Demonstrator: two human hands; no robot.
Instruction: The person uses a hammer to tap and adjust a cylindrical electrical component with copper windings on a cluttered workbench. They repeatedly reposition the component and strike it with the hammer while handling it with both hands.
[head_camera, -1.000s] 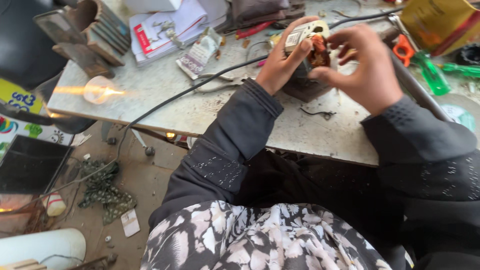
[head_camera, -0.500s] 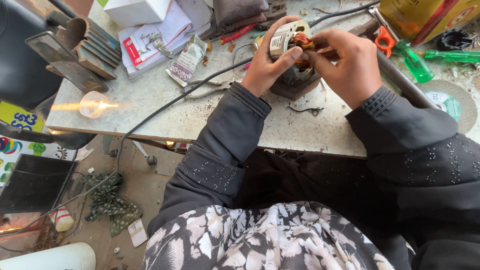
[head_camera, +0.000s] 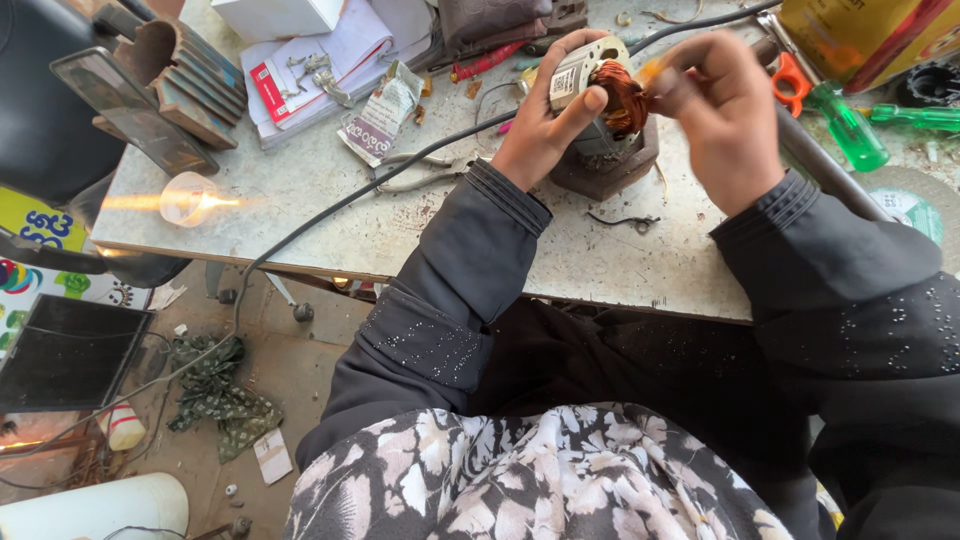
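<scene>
My left hand (head_camera: 545, 120) grips a small motor stator (head_camera: 592, 82), a pale metal body with copper wire coils showing at its open end. It rests on a dark block (head_camera: 605, 165) on the worktable (head_camera: 420, 230). At the copper coil (head_camera: 625, 100) my right hand (head_camera: 715, 115) has its fingertips pinched; whether they hold a wire I cannot tell, as the hand is blurred. Both arms wear dark sleeves.
A black cable (head_camera: 350, 200) runs across the table and off its near edge. Pliers (head_camera: 415, 175), papers (head_camera: 330, 60) and a finned metal part (head_camera: 175, 70) lie left. A green-handled screwdriver (head_camera: 850, 125), orange-handled tool (head_camera: 795, 75) and grinding disc (head_camera: 910, 205) lie right.
The view has shifted so the hands sit higher and more to the right. My right hand moved from over the stator to its right side, baring the copper coil.
</scene>
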